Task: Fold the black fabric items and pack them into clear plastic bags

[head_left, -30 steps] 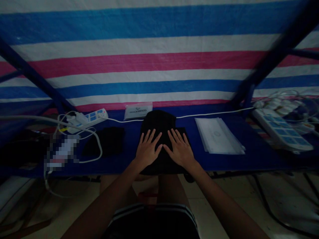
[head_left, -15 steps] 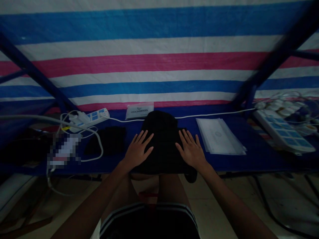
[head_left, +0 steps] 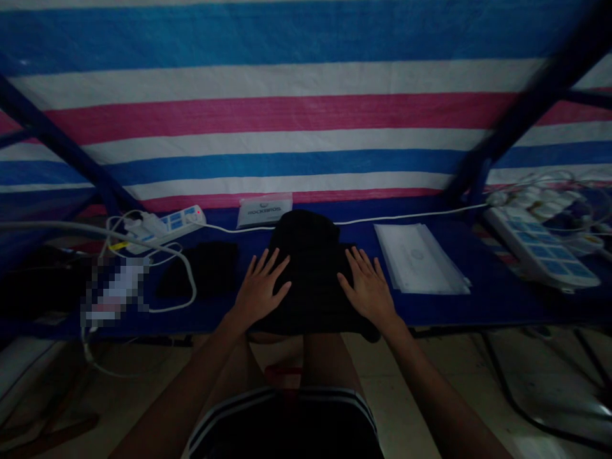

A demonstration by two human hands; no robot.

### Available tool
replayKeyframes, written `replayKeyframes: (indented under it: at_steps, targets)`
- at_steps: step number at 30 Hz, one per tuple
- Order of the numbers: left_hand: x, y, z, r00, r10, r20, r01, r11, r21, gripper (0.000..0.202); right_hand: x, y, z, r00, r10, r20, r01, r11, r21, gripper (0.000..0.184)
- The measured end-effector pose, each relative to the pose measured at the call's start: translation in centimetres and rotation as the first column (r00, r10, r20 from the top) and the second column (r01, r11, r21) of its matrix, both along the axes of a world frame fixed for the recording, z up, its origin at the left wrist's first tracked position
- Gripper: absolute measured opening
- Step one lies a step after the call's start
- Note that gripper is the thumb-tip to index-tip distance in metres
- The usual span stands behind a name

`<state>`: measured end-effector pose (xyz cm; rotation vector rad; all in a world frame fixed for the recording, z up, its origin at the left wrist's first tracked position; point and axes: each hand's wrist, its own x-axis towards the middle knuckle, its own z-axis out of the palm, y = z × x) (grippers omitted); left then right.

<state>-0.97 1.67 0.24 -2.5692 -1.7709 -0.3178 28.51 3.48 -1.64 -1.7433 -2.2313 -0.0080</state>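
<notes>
A black piece of fabric (head_left: 310, 274) lies flat on the blue table (head_left: 444, 306), its near edge hanging over the front. My left hand (head_left: 261, 290) rests flat on the fabric's left side, fingers spread. My right hand (head_left: 366, 287) lies flat on its right side, fingers apart. Neither hand grips anything.
A smaller black cloth (head_left: 205, 271) lies to the left, beside a white power strip (head_left: 167, 224) and looping cables. A small labelled packet (head_left: 264, 209) stands behind the fabric. Clear plastic bags (head_left: 418, 258) lie to the right, with another power strip (head_left: 538, 248) farther right. A striped tarp hangs behind.
Both hands slid apart from the middle of the black fabric to its left and right sides, staying flat on it.
</notes>
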Motion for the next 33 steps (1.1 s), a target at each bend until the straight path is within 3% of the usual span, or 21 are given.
replayKeyframes:
  at_steps: [6, 10, 16, 22, 26, 33]
  targets:
    - [0.3, -0.1, 0.3, 0.999, 0.04, -0.007, -0.04, 0.999, -0.016, 0.069, -0.2, -0.1, 0.0, 0.999, -0.016, 0.033, 0.016, 1.0, 0.004, 0.069]
    - [-0.1, -0.1, 1.3, 0.998, 0.058, -0.009, -0.058, 0.997, -0.051, 0.074, -0.2, -0.1, -0.1, 0.997, -0.034, 0.068, 0.033, 0.999, 0.019, 0.07]
    - [1.3, 1.7, 3.0, 0.998, 0.005, 0.057, -0.008, 0.998, 0.058, 0.051, 0.0, 0.0, -0.5, 0.998, -0.026, 0.059, 0.024, 0.999, 0.041, 0.07]
    - [3.1, 3.7, 1.1, 0.978, -0.119, 0.171, 0.125, 0.992, -0.027, 0.053, -0.1, -0.1, -0.1, 0.998, -0.03, 0.063, 0.029, 0.999, 0.028, 0.069]
    - [2.9, 3.4, -0.1, 0.983, -0.131, 0.128, 0.135, 0.991, -0.022, 0.058, -0.2, -0.2, 0.0, 0.997, -0.036, 0.07, 0.035, 0.999, 0.019, 0.069]
    - [2.5, 2.6, 0.6, 0.986, -0.151, 0.066, 0.154, 0.988, -0.034, 0.065, -0.2, -0.1, -0.2, 0.997, -0.032, 0.07, 0.031, 0.999, 0.015, 0.07]
